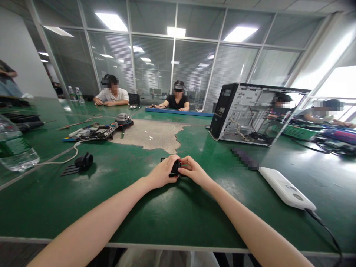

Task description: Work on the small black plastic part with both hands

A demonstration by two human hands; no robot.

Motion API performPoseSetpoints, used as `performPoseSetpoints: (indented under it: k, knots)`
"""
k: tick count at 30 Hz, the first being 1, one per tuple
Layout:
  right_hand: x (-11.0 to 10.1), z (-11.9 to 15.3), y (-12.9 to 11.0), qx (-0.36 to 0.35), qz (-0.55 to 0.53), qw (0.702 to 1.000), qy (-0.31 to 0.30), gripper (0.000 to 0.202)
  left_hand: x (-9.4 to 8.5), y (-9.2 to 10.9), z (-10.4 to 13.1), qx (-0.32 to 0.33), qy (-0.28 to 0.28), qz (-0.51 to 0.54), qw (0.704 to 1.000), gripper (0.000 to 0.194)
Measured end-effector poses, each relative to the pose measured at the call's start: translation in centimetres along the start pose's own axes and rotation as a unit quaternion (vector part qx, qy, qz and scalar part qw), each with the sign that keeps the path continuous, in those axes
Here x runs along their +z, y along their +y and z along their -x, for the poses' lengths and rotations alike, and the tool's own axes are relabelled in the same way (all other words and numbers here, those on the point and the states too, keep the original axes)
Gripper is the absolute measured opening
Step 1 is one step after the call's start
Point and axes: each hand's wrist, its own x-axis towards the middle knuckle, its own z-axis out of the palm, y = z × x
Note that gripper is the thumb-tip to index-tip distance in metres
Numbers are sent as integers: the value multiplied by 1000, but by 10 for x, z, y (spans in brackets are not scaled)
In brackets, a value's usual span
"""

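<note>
My left hand (161, 172) is closed around a small black plastic-looking part (174, 169) above the green table, near its middle. The fingertips of my right hand (196, 172) press on the right side of the same part. Both hands cover much of it, so its exact kind does not show. To the left on the tabletop lies another black piece (80, 163), with a round ring end and several flat prongs.
Circuit boards (94, 130) with a cooler lie at the left, near a bottle (16, 148). An opened computer case (250, 115) stands at the right, behind a white power bank (286, 187) with a cable. Several people sit around the table (178, 222).
</note>
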Motion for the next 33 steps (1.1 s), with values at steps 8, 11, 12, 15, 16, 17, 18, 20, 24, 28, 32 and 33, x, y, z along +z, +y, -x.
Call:
performPoseSetpoints:
  k: [8, 11, 12, 15, 16, 17, 18, 20, 24, 28, 32, 33]
  knots:
    - [4, 4, -7, 18, -13, 1000, 11, 31, 0, 1, 1, -4, -7, -18, 1000, 65]
    - [4, 2, -4, 24, -13, 999, 17, 31, -1, 1, 0, -8, -9, -21, 1000, 66]
    - [4, 1, -3, 27, -10, 999, 20, 32, 0, 1, 0, -9, -10, -22, 1000, 66]
    - [2, 0, -1, 39, -3, 999, 21, 33, 0, 1, 0, -8, -12, -23, 1000, 66]
    - [2, 0, -2, 34, -2, 999, 16, 32, 0, 0, 0, -7, -12, -23, 1000, 66]
    - [1, 1, -2, 23, -1, 1000, 8, 31, 0, 0, 0, -5, -11, -24, 1000, 66]
    - [1, 1, -3, 8, -2, 1000, -1, 30, 1, 0, 0, -4, -11, -24, 1000, 66]
    - [0, 3, -6, -21, -3, 1000, -15, 31, 1, -1, 1, -4, -12, -24, 1000, 66]
    - [1, 4, -9, -21, -3, 1000, -15, 31, 1, -1, 1, -4, -13, -19, 1000, 68]
    - [2, 3, -6, -1, 5, 1000, 5, 25, 1, -1, 1, -5, -13, -19, 1000, 66]
    - [1, 0, -1, 7, 11, 1000, 17, 30, 1, -1, 1, -3, -10, -24, 1000, 65]
    - [1, 0, -1, 13, 11, 1000, 18, 32, 1, 0, 1, -1, -9, -29, 1000, 65]
